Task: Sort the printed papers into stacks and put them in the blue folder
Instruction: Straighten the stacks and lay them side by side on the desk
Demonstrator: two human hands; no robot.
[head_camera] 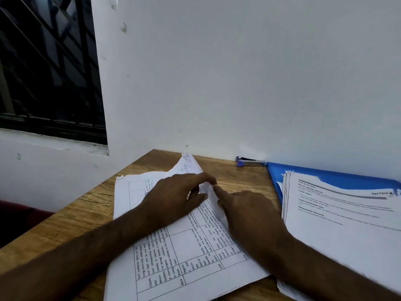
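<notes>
A stack of printed papers with table grids (pixel 186 250) lies on the wooden desk (pixel 86 216) in front of me. My left hand (pixel 173 196) rests on the stack and pinches the raised right edge of the top sheet between thumb and fingers. My right hand (pixel 249 213) lies beside it, its forefinger touching the same lifted edge. At the right, a second stack of printed sheets (pixel 338 222) sits on the open blue folder (pixel 303 177).
A blue and silver stapler (pixel 249 162) lies by the white wall at the desk's back edge. A dark barred window (pixel 47 68) is at the upper left. Something dark red (pixel 19 216) is beyond the desk's left edge.
</notes>
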